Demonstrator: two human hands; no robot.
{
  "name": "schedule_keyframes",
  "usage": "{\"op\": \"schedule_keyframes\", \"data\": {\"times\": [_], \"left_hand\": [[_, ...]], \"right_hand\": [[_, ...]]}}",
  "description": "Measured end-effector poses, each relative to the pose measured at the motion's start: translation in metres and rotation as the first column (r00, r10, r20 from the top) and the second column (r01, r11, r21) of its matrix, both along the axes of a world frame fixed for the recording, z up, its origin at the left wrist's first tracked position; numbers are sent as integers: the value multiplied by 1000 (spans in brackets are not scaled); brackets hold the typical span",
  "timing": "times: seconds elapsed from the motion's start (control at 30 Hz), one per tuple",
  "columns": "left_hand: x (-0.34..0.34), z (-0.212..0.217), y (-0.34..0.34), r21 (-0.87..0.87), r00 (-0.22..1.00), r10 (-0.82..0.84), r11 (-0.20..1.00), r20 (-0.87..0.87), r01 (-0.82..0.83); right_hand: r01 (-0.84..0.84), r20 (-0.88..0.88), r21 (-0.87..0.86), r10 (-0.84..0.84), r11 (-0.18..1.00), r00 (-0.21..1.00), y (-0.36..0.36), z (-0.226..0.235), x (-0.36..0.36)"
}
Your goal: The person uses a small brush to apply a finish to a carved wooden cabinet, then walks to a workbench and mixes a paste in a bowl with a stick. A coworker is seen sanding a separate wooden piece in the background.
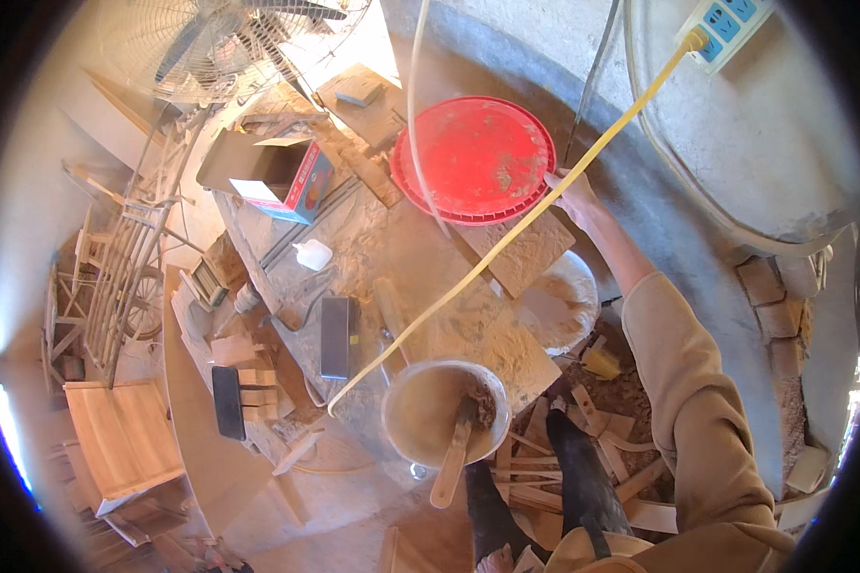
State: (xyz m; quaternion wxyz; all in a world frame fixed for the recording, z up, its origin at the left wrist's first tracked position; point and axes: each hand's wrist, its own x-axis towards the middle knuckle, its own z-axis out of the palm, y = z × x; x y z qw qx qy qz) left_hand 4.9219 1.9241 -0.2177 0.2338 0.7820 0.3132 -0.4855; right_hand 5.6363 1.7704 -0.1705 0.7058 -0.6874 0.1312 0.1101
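Note:
My right hand (pixel 575 199) reaches forward to the far side of the bench and grips the right rim of a round red plastic lid (pixel 478 158). Brown dust and dried smears cover the lid's face. Only a bit of my left hand (pixel 495 560) shows at the lower edge, by my dark trouser leg; its fingers are too cut off to read. In front of me stands a metal pot (pixel 389 420) of tan paste, a wooden-handled tool (pixel 451 468) leaning in it. A white basin (pixel 583 286) of pale material sits below the lid, partly under a dusty board (pixel 521 256).
A yellow cable (pixel 487 258) runs across the bench to a power strip (pixel 721 33). On the dusty bench (pixel 354 258) are an open carton (pixel 287 181), a dark block (pixel 339 334) and a white bottle (pixel 312 254). A fan (pixel 229 43) stands beyond; wood scraps (pixel 631 477) lie by my feet.

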Motion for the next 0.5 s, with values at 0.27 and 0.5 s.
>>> {"op": "schedule_keyframes", "data": {"times": [0.27,0.5], "left_hand": [[3,-4,-2,10,1000,-4,1000,3,4],[3,-4,-4,10,1000,4,1000,8,-4]], "right_hand": [[173,85,-203,-159,964,984,18,-30,10],[141,122,-318,-107,937,987,12,-24,0]]}}
